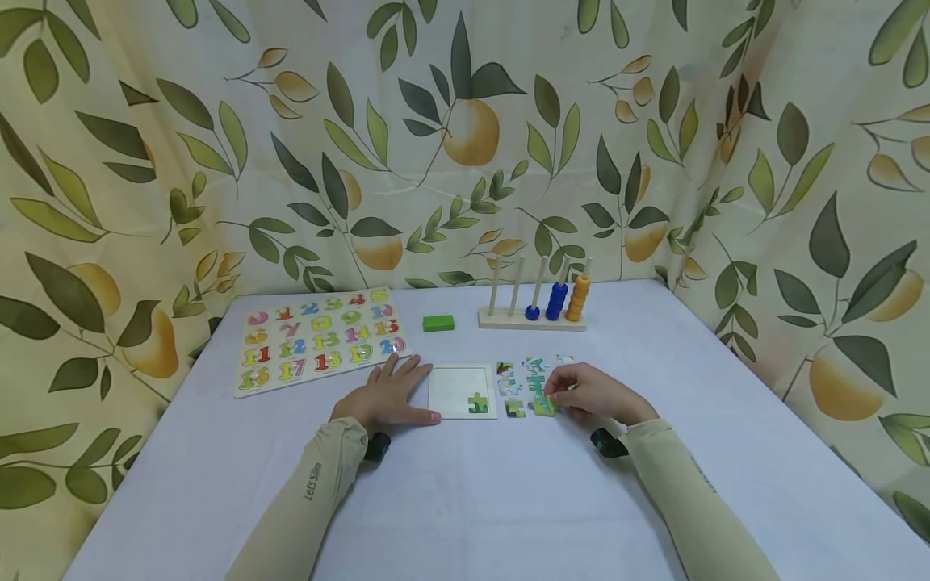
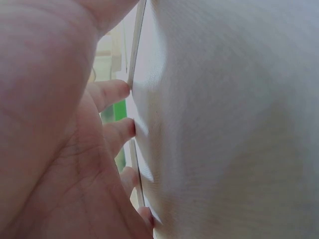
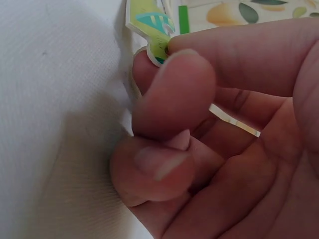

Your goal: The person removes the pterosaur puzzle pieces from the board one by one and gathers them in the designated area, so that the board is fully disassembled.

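Note:
A square white puzzle tray (image 1: 450, 391) lies on the table with one green jigsaw piece (image 1: 477, 403) in its lower right corner. My left hand (image 1: 388, 395) rests spread at the tray's left side, thumb by the near corner; in the left wrist view its fingertips (image 2: 127, 127) touch the cloth-level edge. To the tray's right, my right hand (image 1: 599, 394) has its fingers curled at the loose pieces. The right wrist view shows it pinching a yellow-green puzzle piece (image 3: 152, 25) with teal print, partly hidden by the fingers.
Several loose jigsaw pieces (image 1: 514, 408) lie between tray and right hand. Behind stand a number board (image 1: 320, 339) at left, a green block (image 1: 438, 323), and a wooden peg rack (image 1: 530, 321) with blue and orange beads. A patterned curtain (image 1: 450, 202) hangs behind the table.

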